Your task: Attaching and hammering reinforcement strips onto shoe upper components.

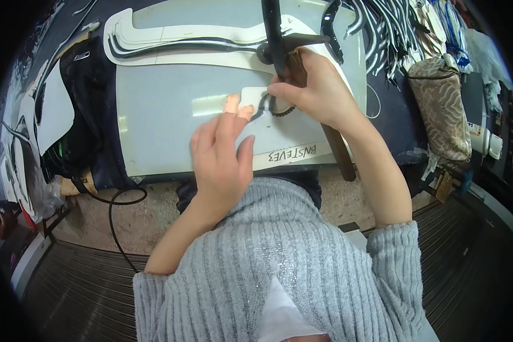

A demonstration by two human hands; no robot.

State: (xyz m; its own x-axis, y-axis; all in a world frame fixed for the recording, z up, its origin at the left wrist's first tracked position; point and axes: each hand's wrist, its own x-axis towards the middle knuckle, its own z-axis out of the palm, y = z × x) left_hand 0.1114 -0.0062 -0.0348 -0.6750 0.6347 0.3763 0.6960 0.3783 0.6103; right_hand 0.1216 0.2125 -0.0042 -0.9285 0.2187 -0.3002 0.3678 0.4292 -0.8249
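Observation:
A hammer [339, 151] with a dark head and brown wooden handle is in my right hand [319, 88], whose fingers close round it. The thumb and fingertips of that hand reach down beside a narrow curved black strip [266, 104], which lies on a white card template [290, 137]. My left hand [219, 154] is stretched out and open. Peach-coloured covers sit on two of its fingertips, which rest at the template's left edge near the strip's end. What lies under my right fingers is partly hidden.
A grey board [154, 114] covers the table. Across its far side lies a long white template [194, 54] with dark curved strips. A dark upright bar [272, 28] cuts through the view. Bundled strips [382, 34] and a patterned pouch [439, 108] lie right; a black bag [88, 108] sits left.

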